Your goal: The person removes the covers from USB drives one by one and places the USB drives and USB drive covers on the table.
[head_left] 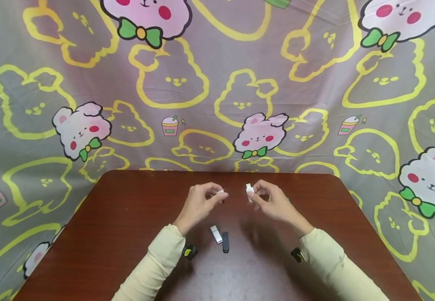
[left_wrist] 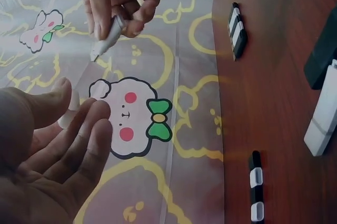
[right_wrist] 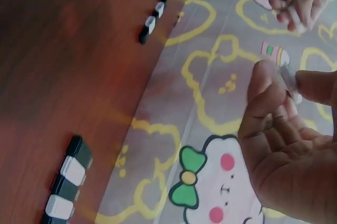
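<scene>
Cartoon-rabbit cloth (head_left: 217, 83) is hung behind a dark red-brown table (head_left: 127, 234), and both hands are held above the table's far half. A small white cap (head_left: 220, 192) is pinched between thumb and fingertips of the left hand (head_left: 198, 205), seen clearly from the head view. In the left wrist view the remaining fingers of that hand lie nearly straight, so the cap is secured only at the tips. A white USB stick (head_left: 249, 190) is pinched in the right hand (head_left: 274, 205), its metal plug pointed toward the cap, with a clear gap between the two pieces.

Risk is judged as follows: the cap is small and lightly held, and could be dropped onto the table or the cloth if the pinch is relaxed. Should plug and cap be brought together off-axis, jamming or slipping may result.

A second white stick (head_left: 216, 234) and a black stick (head_left: 225, 242) lie on the table, nearer the person than the hands, just beside each other.
</scene>
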Demonstrator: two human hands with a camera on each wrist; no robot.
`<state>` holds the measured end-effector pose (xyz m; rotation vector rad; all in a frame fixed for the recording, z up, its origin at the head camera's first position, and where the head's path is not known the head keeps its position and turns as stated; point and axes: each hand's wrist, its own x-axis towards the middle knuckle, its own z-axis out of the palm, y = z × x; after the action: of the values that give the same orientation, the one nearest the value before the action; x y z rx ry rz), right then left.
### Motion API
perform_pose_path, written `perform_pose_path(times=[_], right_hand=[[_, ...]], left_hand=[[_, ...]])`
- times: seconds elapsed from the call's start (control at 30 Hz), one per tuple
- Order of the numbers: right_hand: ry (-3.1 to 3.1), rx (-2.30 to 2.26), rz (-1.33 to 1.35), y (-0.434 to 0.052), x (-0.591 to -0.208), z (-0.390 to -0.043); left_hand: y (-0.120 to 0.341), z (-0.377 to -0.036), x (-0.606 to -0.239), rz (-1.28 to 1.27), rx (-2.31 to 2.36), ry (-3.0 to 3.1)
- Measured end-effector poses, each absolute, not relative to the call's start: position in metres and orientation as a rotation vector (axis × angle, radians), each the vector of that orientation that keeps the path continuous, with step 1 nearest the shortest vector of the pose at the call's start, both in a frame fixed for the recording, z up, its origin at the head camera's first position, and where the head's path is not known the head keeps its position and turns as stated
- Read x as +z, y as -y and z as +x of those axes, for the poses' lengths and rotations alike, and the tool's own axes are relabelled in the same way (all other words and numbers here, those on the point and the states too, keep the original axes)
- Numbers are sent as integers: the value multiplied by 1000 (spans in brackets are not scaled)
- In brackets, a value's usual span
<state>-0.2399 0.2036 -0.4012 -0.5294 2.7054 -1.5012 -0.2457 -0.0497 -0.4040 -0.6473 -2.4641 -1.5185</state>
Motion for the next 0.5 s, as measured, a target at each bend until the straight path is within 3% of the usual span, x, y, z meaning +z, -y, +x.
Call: perform_pose_path(times=[0.5], right_hand=[[-2641,-1424,-81,-225,-418,-274]], left_hand=[[48,-246,-410,-709,-1530,2335]])
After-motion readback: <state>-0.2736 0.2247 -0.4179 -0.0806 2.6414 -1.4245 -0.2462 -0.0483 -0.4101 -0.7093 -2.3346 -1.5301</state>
